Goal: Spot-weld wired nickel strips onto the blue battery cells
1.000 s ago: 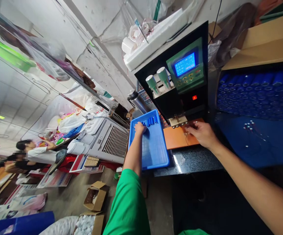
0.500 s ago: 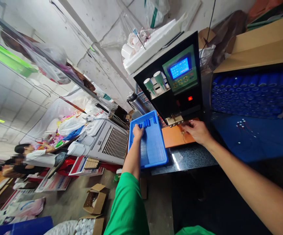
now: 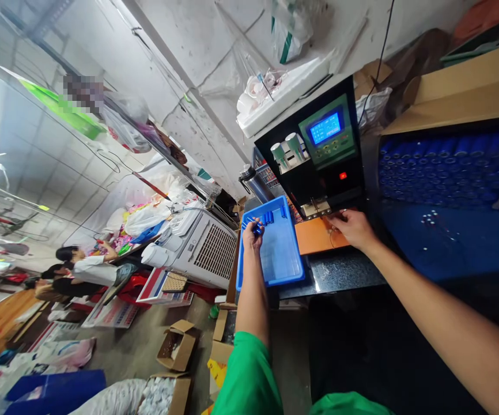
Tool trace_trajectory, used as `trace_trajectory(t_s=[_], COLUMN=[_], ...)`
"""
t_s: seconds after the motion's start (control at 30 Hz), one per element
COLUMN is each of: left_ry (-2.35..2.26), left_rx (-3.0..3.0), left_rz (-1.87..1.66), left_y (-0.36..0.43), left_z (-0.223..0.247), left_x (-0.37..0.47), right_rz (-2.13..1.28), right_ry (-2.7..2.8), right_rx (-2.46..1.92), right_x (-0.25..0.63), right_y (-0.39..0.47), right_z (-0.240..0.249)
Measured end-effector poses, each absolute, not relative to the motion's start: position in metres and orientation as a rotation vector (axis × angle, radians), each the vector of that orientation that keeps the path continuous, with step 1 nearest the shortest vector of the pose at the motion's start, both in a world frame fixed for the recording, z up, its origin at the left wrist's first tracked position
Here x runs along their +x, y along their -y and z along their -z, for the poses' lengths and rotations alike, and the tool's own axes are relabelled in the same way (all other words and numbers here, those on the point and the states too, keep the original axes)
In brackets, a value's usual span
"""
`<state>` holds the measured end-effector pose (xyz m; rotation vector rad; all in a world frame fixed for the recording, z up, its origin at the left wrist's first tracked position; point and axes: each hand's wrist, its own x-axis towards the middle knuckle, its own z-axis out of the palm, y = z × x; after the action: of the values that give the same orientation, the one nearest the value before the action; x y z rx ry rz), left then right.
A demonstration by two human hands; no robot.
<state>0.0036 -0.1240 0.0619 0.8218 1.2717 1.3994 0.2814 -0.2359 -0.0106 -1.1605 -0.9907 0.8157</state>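
Observation:
Over the left part of a blue tray (image 3: 279, 262), my left hand (image 3: 253, 235) is closed around blue cylinders (image 3: 257, 228). More blue cylinders (image 3: 268, 218) lie at the tray's far end. My right hand (image 3: 351, 228) is closed at the front of a black machine (image 3: 322, 190) with a lit screen, above an orange board (image 3: 318, 236). Its fingertips pinch something too small to make out, near thin wires on the board.
A carton (image 3: 461, 92) on the right holds many blue cylinders. Small white parts with wires (image 3: 437, 222) lie on the blue surface. Behind the tray stands a metal flask (image 3: 256, 183). People sit far left, beyond a grey air cooler (image 3: 215, 248).
My left hand has lifted from among the cylinders at the tray's far end and now shows blue cylinders in its grip. My right hand stays by the machine. The whole view has shifted.

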Motion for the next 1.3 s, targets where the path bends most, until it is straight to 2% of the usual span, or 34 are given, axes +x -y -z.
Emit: trace_trajectory(t_s=[0.27,0.7,1.3], left_ry=[-1.080,-1.245,-1.477], left_rx=[0.699,1.120,1.395], left_rz=[-1.502,-1.678,-1.515], left_y=[0.155,0.171,0.182], left_z=[-0.071,-0.019,-0.017], left_x=[0.043,0.162,0.165], right_rz=[-0.823,-0.835,-0.785], right_ry=[0.976,0.966,1.048], right_rx=[-1.148,-1.127,-1.138], right_x=[0.281,0.278,0.279], right_y=[0.234,0.232,0.226], right_z=[0.012,0.012,0.023])
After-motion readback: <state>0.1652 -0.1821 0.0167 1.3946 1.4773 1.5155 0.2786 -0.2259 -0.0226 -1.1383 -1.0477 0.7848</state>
